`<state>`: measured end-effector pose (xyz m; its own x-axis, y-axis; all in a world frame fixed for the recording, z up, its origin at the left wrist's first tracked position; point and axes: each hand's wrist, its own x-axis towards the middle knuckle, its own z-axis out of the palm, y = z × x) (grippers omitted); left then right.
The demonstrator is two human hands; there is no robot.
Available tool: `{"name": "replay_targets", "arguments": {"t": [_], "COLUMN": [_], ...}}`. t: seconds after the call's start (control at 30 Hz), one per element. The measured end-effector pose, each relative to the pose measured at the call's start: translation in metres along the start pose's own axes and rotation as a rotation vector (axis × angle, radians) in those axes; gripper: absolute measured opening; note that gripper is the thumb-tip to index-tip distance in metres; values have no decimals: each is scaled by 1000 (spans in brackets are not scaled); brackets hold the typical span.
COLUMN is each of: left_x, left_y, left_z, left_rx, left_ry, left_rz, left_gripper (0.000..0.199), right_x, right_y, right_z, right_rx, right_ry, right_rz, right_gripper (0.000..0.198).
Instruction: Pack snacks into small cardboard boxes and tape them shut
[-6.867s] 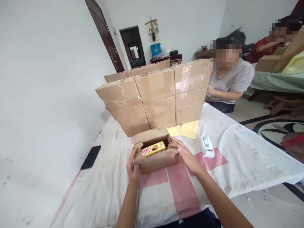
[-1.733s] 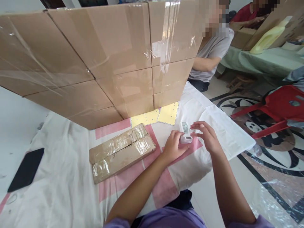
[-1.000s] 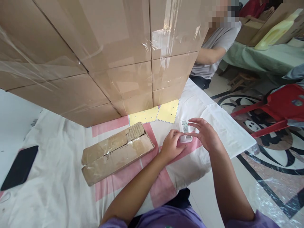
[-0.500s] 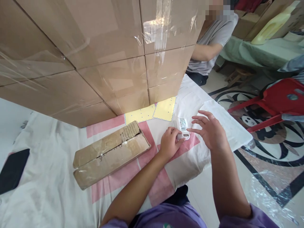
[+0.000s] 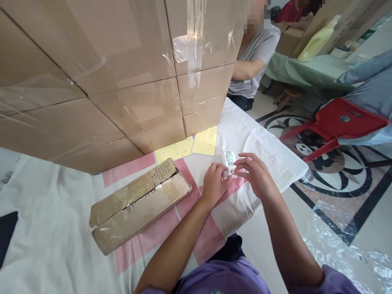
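Observation:
A small white plastic item (image 5: 228,160) with a pale greenish label or window lies on the cloth near the table's right side; its exact kind is unclear. My left hand (image 5: 214,181) is closed around its left and near side, fingers curled over it. On the other side, my right hand (image 5: 252,173) has bent, parted fingers with the tips right at the item's edge. Whether those tips touch it I cannot tell. Left of my hands lies a long, worn cardboard box (image 5: 141,204), taped along its seam.
A tall stack of taped cartons (image 5: 137,90) stands behind, on yellow sheets (image 5: 205,141) and a pink-and-white cloth (image 5: 211,241). A dark flat object (image 5: 6,234) lies far left. Beyond sit a person in grey (image 5: 257,53), a red chair (image 5: 349,122) and a yellow bottle (image 5: 318,40).
My right hand has come in from the right to the white item, its fingers drawing closer together. My left hand stays on the item. The view has swung slightly right.

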<state>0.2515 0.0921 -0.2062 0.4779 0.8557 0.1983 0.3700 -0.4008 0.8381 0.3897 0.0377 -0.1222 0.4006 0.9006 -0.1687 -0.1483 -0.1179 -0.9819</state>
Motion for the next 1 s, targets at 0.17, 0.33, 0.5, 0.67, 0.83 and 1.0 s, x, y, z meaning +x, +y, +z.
{"name": "replay_targets", "arguments": {"t": [0.17,0.33,0.5,0.67,0.83,1.0], "left_x": [0,0,-1,-1,0,-2], "left_y": [-2,-3,-3,-6,-8,-9], "left_z": [1,0,-1,0,0,-1], "left_rx": [2,-1,-13,-13,-3,-4], "left_ry": [0,-7,-12,12,6,-10], "left_rz": [9,1,11,31,42,41], "left_gripper": [20,19,19,21,22,20], "right_x": [-9,-20,-25,-23,-24,-29], "right_y": [6,11,19,41,55,49], "right_z": [1,1,4,8,9,17], "right_rx": [-28,-10,87,273,293,207], "right_ry": [38,81,158,267,373,428], "right_rz": [11,27,44,57,12,-31], "right_gripper": [33,34,31,23,18,13]}}
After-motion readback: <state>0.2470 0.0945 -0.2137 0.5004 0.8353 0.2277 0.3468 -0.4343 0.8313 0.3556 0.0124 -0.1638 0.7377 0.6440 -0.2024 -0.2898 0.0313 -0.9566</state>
